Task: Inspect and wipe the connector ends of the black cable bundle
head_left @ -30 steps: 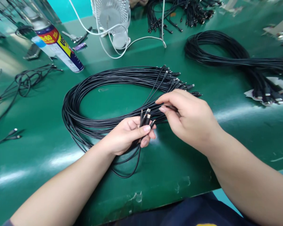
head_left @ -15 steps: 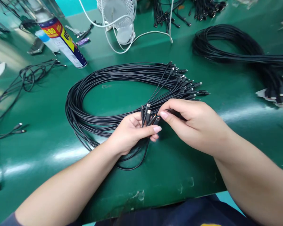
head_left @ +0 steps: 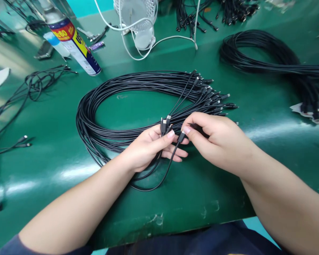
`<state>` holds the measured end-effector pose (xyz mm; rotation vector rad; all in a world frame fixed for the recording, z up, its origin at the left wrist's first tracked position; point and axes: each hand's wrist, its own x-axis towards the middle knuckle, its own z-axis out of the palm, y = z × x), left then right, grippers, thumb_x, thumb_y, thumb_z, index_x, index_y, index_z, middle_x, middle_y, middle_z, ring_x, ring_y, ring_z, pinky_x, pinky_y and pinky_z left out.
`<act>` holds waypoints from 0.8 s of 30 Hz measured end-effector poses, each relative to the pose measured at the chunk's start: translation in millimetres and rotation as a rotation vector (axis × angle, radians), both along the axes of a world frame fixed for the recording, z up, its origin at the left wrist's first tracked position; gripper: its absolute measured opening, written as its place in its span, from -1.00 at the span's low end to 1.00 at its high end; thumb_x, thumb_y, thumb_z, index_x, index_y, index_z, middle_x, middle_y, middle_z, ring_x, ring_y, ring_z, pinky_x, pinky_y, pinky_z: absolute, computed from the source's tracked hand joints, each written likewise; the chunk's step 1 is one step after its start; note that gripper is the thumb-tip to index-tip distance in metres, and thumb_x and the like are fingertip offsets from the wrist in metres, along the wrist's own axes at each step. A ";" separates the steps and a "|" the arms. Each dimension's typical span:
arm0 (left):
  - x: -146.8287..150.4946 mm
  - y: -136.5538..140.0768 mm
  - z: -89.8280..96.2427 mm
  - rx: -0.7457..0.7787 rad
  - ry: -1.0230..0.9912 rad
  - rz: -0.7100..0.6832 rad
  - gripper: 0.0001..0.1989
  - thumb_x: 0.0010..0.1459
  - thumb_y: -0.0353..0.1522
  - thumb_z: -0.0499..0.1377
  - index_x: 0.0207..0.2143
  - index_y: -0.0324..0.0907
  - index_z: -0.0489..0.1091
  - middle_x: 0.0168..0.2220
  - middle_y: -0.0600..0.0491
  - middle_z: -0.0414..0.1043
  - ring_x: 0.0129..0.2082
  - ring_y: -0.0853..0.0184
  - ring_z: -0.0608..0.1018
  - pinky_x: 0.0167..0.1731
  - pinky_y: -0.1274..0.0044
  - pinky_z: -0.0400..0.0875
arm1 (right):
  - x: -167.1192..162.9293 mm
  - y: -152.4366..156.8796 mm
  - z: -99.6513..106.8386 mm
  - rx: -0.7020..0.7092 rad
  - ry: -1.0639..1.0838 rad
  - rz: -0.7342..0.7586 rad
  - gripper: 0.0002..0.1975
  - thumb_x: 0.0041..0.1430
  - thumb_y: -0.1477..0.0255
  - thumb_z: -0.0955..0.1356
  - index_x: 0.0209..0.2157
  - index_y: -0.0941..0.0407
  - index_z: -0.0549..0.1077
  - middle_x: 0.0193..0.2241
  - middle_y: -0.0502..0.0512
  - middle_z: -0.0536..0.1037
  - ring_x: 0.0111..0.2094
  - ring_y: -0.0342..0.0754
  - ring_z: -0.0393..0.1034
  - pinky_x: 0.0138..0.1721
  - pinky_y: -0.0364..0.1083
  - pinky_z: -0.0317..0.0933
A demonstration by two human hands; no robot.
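While left hand [head_left: 155,143] grips at least three plugs [head_left: 164,126] between thumb and fingers, right hand [head_left: 212,136] pinches one plug [head_left: 181,137] near metal tip. Two black cable coils: near coil [head_left: 85,111] just beyond hands, far coil [head_left: 228,53] upper right. Bare green tabletop [head_left: 191,198] from hands to front edge. One spray can [head_left: 82,53], label [head_left: 66,34] showing "60".
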<state>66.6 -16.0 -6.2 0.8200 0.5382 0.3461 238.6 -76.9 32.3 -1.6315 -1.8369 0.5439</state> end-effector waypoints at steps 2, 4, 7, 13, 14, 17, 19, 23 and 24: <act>-1.1 1.7 -0.4 -0.002 -0.029 -0.052 -0.70 0.10 -0.21 0.30 -0.19 -0.19 0.43 -0.16 -0.07 0.57 -0.40 0.36 0.63 -0.37 0.51 0.54 | 1.4 0.7 -2.1 -0.007 -0.051 -0.034 -0.84 0.19 0.57 0.28 -0.46 0.11 0.38 -0.55 -0.03 0.49 -0.55 -0.15 0.33 -0.52 -0.17 0.13; -1.4 2.8 0.0 0.020 -0.022 -0.074 -0.70 0.06 -0.22 0.33 -0.23 -0.23 0.45 -0.17 -0.08 0.57 -0.40 0.38 0.61 -0.39 0.54 0.53 | 2.1 0.7 -2.1 0.030 -0.059 -0.050 -0.87 0.19 0.55 0.28 -0.42 0.11 0.41 -0.51 0.00 0.52 -0.50 -0.12 0.37 -0.48 -0.15 0.17; -0.7 3.3 1.4 0.047 0.013 -0.071 -0.73 0.02 -0.26 0.37 -0.32 -0.28 0.48 -0.31 -0.04 0.56 -0.49 0.45 0.55 -0.49 0.63 0.46 | 0.7 -0.7 2.0 0.070 0.062 -0.024 -0.87 0.24 0.53 0.27 -0.38 0.11 0.42 -0.44 0.03 0.55 -0.41 -0.10 0.43 -0.37 -0.13 0.26; 0.1 3.4 2.0 -0.010 -0.019 -0.072 -0.77 -0.07 -0.36 0.42 -0.41 -0.30 0.47 -0.43 0.05 0.51 -0.51 0.45 0.54 -0.49 0.62 0.48 | -2.7 -1.7 3.0 -0.006 0.255 0.099 -0.89 0.28 0.49 0.28 -0.36 0.09 0.39 -0.48 -0.03 0.54 -0.49 -0.15 0.42 -0.44 -0.17 0.28; 0.2 3.6 2.2 -0.016 -0.019 -0.064 -0.77 -0.08 -0.38 0.43 -0.41 -0.30 0.48 -0.46 0.05 0.51 -0.51 0.45 0.54 -0.48 0.62 0.48 | -2.7 -1.2 1.8 0.003 0.248 0.115 -0.88 0.28 0.49 0.28 -0.37 0.09 0.38 -0.50 -0.03 0.53 -0.50 -0.16 0.40 -0.45 -0.17 0.27; 0.3 4.5 3.2 -0.020 -0.010 -0.048 -0.74 -0.12 -0.36 0.45 -0.38 -0.30 0.52 -0.51 0.05 0.51 -0.51 0.44 0.53 -0.47 0.61 0.48 | -2.7 0.4 -1.5 0.065 0.188 0.137 -0.85 0.26 0.54 0.28 -0.42 0.09 0.35 -0.52 -0.04 0.51 -0.49 -0.16 0.38 -0.45 -0.18 0.24; 0.4 4.9 3.4 -0.023 -0.023 -0.051 -0.72 -0.10 -0.31 0.44 -0.37 -0.30 0.53 -0.52 0.03 0.51 -0.53 0.43 0.53 -0.48 0.60 0.47 | -3.4 0.9 -2.3 0.097 0.146 0.133 -0.83 0.25 0.56 0.27 -0.44 0.09 0.33 -0.55 -0.05 0.48 -0.50 -0.16 0.37 -0.46 -0.18 0.22; -0.1 4.8 2.4 -0.027 -0.059 -0.059 -0.79 0.01 -0.32 0.38 -0.37 -0.30 0.55 -0.49 0.02 0.52 -0.54 0.44 0.53 -0.51 0.61 0.46 | -5.5 -0.2 0.3 0.109 0.118 0.120 -0.81 0.24 0.58 0.27 -0.46 0.09 0.30 -0.57 -0.06 0.47 -0.51 -0.18 0.37 -0.47 -0.19 0.20; -0.3 4.6 2.4 -0.027 -0.067 -0.054 -0.80 0.02 -0.32 0.37 -0.37 -0.31 0.55 -0.47 0.01 0.52 -0.54 0.45 0.53 -0.51 0.61 0.46 | -5.8 -0.8 1.8 0.108 0.119 0.108 -0.82 0.24 0.57 0.28 -0.45 0.08 0.29 -0.55 -0.06 0.48 -0.51 -0.17 0.37 -0.47 -0.18 0.21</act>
